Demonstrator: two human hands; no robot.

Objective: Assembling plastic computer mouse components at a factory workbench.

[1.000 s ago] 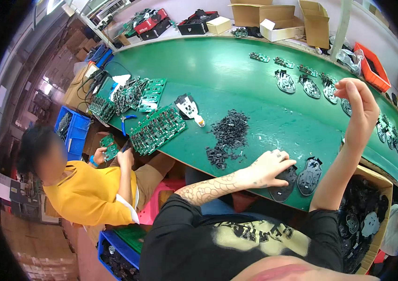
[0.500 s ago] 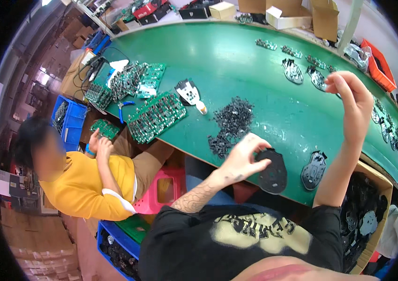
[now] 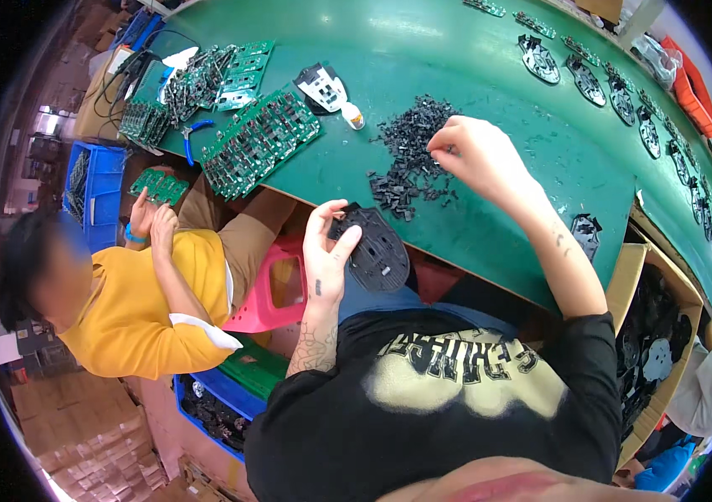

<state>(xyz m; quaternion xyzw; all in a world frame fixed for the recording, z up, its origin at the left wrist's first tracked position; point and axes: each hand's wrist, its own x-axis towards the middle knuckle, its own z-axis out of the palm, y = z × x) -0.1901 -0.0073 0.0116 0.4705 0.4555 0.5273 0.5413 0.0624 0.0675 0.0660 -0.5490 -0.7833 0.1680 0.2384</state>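
At the tabletop's near edge [image 3: 477, 243], the left hand [image 3: 327, 255] gripped a black shell [image 3: 379, 253] by its rim, probably to leave its face exposed; the right hand [image 3: 485, 159], fingers curled, hung by small black pieces [image 3: 406, 149], its hold unclear.

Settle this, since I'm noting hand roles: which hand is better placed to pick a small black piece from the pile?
Probably the right hand: it is at the pile of small black pieces, while the left hand holds a black shell away from it.
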